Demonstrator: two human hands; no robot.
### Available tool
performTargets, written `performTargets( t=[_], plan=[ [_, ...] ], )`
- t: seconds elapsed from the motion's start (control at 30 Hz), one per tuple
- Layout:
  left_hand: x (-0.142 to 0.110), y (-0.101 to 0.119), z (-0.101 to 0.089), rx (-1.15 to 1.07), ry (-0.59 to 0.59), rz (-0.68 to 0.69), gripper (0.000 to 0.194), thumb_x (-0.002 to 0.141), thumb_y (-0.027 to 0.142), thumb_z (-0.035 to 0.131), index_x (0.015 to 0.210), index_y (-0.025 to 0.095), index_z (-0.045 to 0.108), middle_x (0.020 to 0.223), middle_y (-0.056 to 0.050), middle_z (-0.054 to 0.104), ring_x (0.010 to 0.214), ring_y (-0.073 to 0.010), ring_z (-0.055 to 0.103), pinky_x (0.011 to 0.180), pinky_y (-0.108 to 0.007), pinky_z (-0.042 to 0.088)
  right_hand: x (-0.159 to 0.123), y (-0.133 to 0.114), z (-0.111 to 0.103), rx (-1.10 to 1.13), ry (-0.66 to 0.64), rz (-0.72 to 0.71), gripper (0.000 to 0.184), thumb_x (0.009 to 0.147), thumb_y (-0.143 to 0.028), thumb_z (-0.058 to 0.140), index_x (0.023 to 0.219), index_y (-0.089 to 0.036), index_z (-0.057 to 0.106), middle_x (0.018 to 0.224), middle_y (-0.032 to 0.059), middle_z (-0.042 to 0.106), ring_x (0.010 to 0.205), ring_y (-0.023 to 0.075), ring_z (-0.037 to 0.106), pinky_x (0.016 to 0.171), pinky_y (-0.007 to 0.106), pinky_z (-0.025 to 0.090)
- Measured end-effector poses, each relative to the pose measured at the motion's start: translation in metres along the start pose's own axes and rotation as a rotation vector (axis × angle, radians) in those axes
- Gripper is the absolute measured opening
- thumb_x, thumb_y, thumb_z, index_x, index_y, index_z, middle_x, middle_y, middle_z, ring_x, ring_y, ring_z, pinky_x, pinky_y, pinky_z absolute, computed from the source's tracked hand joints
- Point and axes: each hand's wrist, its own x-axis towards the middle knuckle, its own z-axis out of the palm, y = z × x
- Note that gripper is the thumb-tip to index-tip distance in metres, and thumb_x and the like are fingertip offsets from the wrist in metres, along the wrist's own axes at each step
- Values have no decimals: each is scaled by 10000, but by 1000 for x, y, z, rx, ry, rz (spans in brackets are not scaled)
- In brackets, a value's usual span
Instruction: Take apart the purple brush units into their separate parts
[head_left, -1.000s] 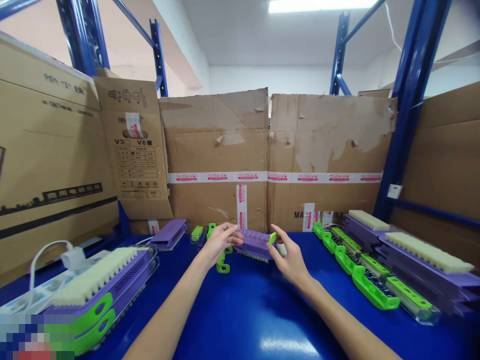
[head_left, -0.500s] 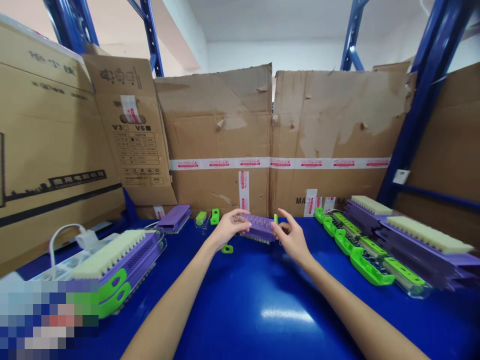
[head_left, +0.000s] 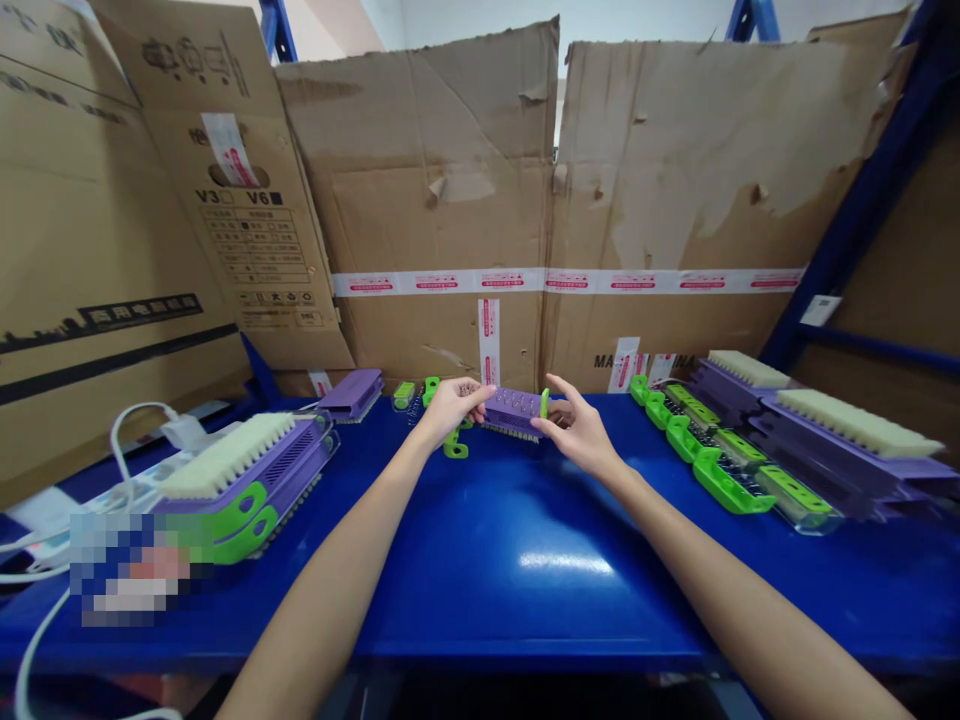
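Between my hands, a little above the blue tabletop, is a purple plastic brush body (head_left: pixel 514 404) with small metal coils on its upper face and bristles along its lower edge. My left hand (head_left: pixel 448 410) is closed round its left end. At the opposite end, my right hand (head_left: pixel 581 430) pinches a bright green end piece (head_left: pixel 544 403) against the body, thumb in front and forefinger raised. The other right fingers are partly hidden behind it. Below my left hand lies a loose green plastic part (head_left: pixel 455 447).
Purple brushes with cream foam pads (head_left: pixel 232 455) stand at left beside a white power strip (head_left: pixel 112 505) with cables. At right are more foam-topped purple brushes (head_left: pixel 855 428), green handles (head_left: pixel 724 485) and clear-cased green units (head_left: pixel 799 490). Cardboard sheets (head_left: pixel 420 220) wall the back.
My view has tilted downward, bringing the table's front edge into sight. The green end piece now sits upright against the purple body's right end, with my right thumb lower on it.
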Motion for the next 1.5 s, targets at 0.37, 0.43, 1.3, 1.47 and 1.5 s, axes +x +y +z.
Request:
performTargets(
  t=[0.37, 0.43, 1.3, 1.47, 1.5],
  plan=[
    [3, 2, 4, -149, 234, -217, 391, 758, 505, 647, 618, 155, 544, 381, 10, 498, 397, -130, 551, 420, -209, 412, 2, 10, -12, -469, 145, -300, 631, 873, -371, 536, 1453, -194, 361, 1054, 81, 669, 843, 174, 603, 837, 335, 497],
    [5, 0, 2, -204, 280, -210, 380, 743, 500, 655, 626, 157, 539, 403, 15, 500, 422, -127, 558, 429, -205, 414, 2, 9, -15, -534, 196, -287, 638, 879, -403, 523, 1450, -167, 364, 1044, 97, 667, 845, 186, 605, 821, 336, 499],
    [9, -3, -21, -476, 474, -198, 472, 624, 582, 699, 612, 205, 416, 523, 0, 574, 472, -118, 548, 483, -234, 431, 3, 6, -13, -1054, 52, 300, 551, 926, -458, 385, 1397, -175, 419, 1015, 165, 700, 903, 314, 674, 723, 369, 475],
    [9, -4, -23, -466, 465, -206, 475, 639, 592, 686, 596, 207, 413, 499, 2, 566, 456, -117, 540, 482, -237, 436, 2, 7, -18, -1058, 36, 251, 489, 919, -398, 418, 1358, -189, 465, 1097, 138, 665, 954, 273, 647, 745, 345, 473],
    [9, -5, -23, -455, 442, -203, 483, 642, 601, 682, 585, 207, 408, 486, 8, 553, 445, -115, 531, 480, -240, 436, 2, 7, -18, -1059, 19, 226, 472, 913, -388, 431, 1340, -193, 484, 1117, 134, 654, 981, 264, 633, 752, 337, 473]
  ],
)
